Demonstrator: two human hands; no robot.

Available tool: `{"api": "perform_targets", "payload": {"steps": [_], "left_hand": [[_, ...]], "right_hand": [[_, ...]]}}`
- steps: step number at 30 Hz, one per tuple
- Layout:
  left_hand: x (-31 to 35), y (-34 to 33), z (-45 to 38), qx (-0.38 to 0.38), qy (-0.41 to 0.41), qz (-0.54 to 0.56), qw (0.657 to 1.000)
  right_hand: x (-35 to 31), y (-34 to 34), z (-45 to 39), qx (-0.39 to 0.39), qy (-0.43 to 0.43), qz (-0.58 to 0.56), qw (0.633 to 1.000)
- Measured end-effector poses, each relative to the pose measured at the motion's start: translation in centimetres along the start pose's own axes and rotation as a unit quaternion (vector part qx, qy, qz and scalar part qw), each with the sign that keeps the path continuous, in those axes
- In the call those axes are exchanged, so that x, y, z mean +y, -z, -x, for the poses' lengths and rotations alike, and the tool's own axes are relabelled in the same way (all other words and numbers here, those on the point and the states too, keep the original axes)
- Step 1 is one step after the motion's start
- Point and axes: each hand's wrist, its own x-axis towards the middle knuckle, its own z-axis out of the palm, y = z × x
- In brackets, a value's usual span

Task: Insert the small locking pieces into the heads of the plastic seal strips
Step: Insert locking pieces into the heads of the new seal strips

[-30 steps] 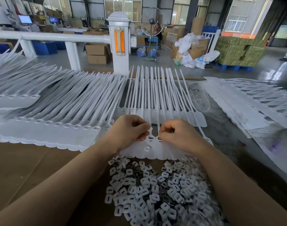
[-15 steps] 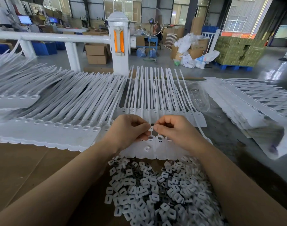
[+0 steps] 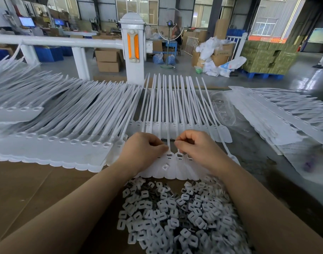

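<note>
On your left, finished seal strips (image 3: 52, 143) fan out, too many to count. Your left hand (image 3: 144, 151) and right hand (image 3: 197, 149), both curled, meet over the working strip's heads (image 3: 175, 162); what they pinch, can't tell. One stray locking piece (image 3: 165, 166) on a head; pile of locking pieces (image 3: 175, 217) stays within reach.

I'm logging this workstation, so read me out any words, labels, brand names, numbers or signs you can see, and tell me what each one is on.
No text here is legible.
Blue print on the white sack: too blurred to read.
Monitor screens at far left: too small to read.
Yellow sign beside the screens: too small to read.
Cardboard boxes, seal strips and locking pieces: no print visible.
</note>
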Motion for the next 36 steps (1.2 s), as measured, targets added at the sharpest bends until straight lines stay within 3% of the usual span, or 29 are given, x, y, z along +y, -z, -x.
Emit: {"api": "perform_targets", "payload": {"steps": [27, 36], "left_hand": [[-0.45, -0.61, -0.08, 0.007, -0.031, -0.101, 0.994], [-0.24, -0.8, 0.0, -0.014, -0.017, -0.066, 0.998]], "right_hand": [[-0.38, -0.17, 0.19, -0.016, -0.001, 0.005, 1.0], [-0.14, -0.28, 0.12, -0.013, -0.006, 0.016, 1.0]]}}
